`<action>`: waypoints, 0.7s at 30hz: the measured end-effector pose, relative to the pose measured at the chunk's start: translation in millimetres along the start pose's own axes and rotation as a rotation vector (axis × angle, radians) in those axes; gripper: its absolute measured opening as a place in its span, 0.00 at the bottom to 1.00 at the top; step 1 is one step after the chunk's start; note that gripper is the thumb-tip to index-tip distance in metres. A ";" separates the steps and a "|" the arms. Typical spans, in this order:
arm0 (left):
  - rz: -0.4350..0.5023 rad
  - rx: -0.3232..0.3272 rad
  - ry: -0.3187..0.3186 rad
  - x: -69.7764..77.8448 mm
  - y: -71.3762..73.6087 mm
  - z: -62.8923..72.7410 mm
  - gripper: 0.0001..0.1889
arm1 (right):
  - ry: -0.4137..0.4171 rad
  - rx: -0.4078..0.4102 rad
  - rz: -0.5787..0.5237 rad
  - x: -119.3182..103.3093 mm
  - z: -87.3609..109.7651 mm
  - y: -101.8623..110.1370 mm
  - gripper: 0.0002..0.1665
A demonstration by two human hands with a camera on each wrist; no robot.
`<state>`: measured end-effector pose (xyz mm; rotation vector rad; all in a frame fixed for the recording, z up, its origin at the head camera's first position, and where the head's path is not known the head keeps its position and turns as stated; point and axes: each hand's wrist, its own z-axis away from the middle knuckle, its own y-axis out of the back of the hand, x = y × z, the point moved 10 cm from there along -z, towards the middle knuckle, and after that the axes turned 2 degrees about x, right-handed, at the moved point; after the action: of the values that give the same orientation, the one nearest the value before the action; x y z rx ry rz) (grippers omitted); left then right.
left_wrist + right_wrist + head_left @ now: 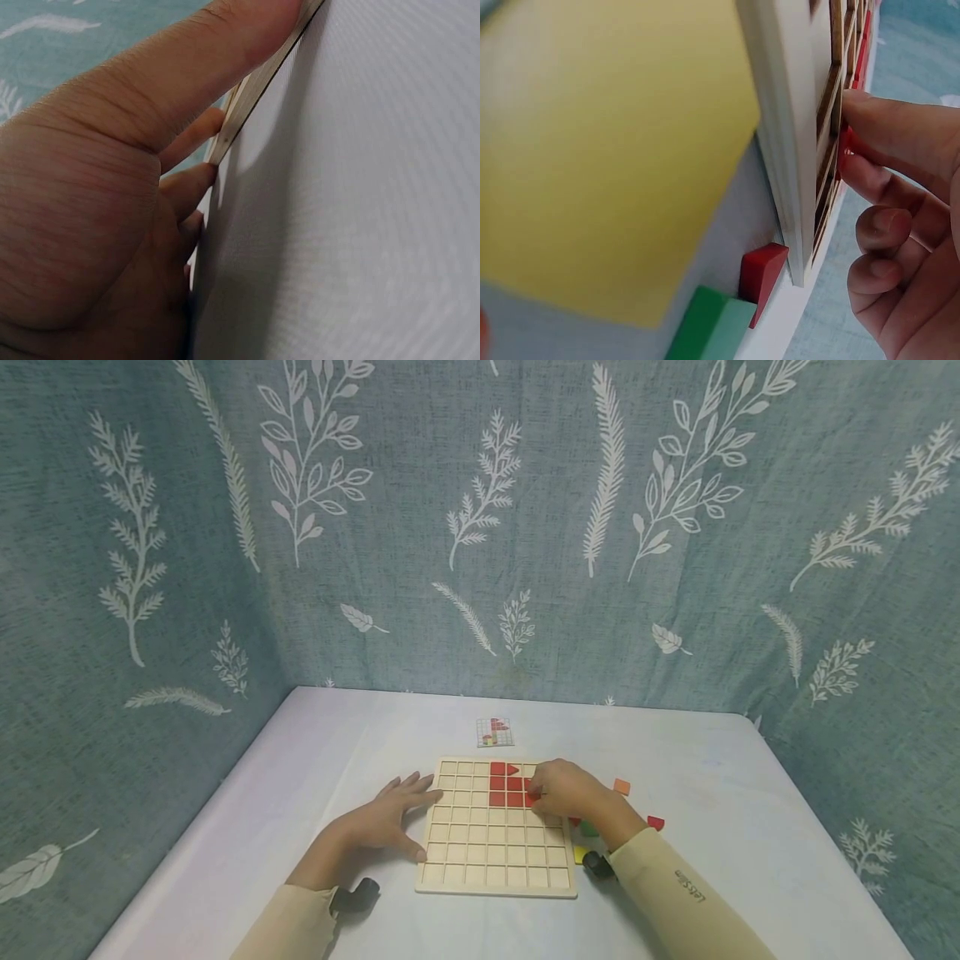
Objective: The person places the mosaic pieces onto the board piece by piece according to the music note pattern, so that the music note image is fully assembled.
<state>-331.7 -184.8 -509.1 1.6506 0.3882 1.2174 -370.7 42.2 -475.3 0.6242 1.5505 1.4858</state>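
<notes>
A wooden grid board (457, 877) lies on the white table. Several red square tiles (497, 798) fill cells in its upper middle, and a red pointed tile (513, 770) sits at the top row. My left hand (386, 818) rests at the board's left edge, fingers spread, with thumb and forefinger touching the frame. Over the upper right cells is my right hand (573, 791). In the right wrist view its thumb and forefinger pinch a red tile (844, 144) at the grid; the tile's shape is mostly hidden by the fingers.
A small printed pattern card (494, 732) lies beyond the board. Right of the board are loose pieces: an orange tile (622, 787), a red piece (656, 822), a green piece (709, 326) and a yellow piece (622, 150). Patterned cloth (480, 527) hangs behind and at both sides.
</notes>
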 end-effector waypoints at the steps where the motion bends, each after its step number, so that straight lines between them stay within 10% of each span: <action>1: -0.001 0.002 0.000 0.0 0.1 -0.1 0.59 | 0.001 0.004 -0.002 -0.2 0.0 0.1 0.13; 21: -0.013 0.005 0.017 -3.3 -0.7 -1.3 0.59 | -0.001 0.081 -0.079 23.3 25.0 14.2 0.10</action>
<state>-334.1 -186.1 -511.5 1.6406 0.4125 1.2218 -364.1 77.1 -464.9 0.6029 1.6229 1.3697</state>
